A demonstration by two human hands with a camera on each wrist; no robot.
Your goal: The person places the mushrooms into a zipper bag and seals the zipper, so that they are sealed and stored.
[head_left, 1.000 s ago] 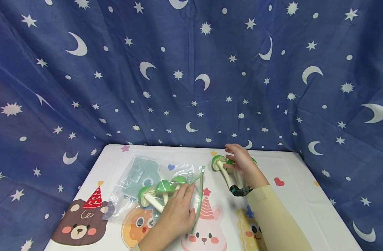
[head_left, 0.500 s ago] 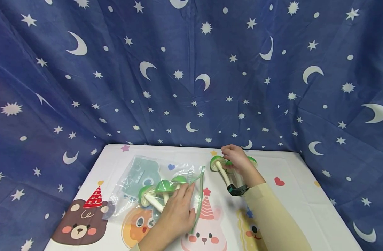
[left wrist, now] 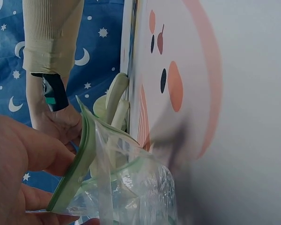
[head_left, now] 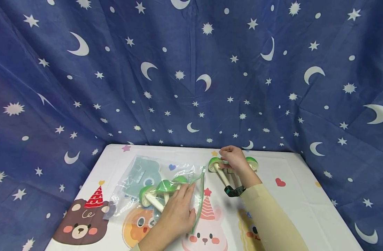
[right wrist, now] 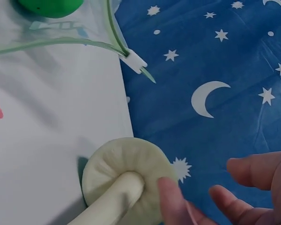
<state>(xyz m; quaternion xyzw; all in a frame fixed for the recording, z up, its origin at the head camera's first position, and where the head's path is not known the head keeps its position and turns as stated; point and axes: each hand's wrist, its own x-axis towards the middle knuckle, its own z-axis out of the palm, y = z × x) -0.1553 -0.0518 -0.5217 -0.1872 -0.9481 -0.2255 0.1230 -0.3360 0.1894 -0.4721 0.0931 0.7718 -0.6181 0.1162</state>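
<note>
My left hand (head_left: 177, 212) pinches the green zip edge (left wrist: 77, 173) of a clear zip bag (head_left: 116, 202). Inside the bag lie several toy mushrooms with green caps and white stems, one mushroom (head_left: 146, 196) nearest its left side. My right hand (head_left: 238, 164) reaches over more mushrooms at the table's back. Its thumb overlaps the pale underside of the left mushroom (right wrist: 124, 164) in the right wrist view; whether it touches cannot be told. The other fingers stand apart from the thumb. A right-hand mushroom (head_left: 251, 163) shows beyond my wrist, and one between is mostly hidden.
The white table (head_left: 291, 195) has printed cartoon animals, including a bear (head_left: 80, 223). A blue curtain (head_left: 166, 87) with moons and stars hangs right behind its back edge. A dark band (head_left: 234, 191) sits on my right wrist.
My right hand has shifted a little to the left, and the left mushroom has slid slightly left too. More of the right-hand mushroom shows. My left hand and the bag have stayed put.
</note>
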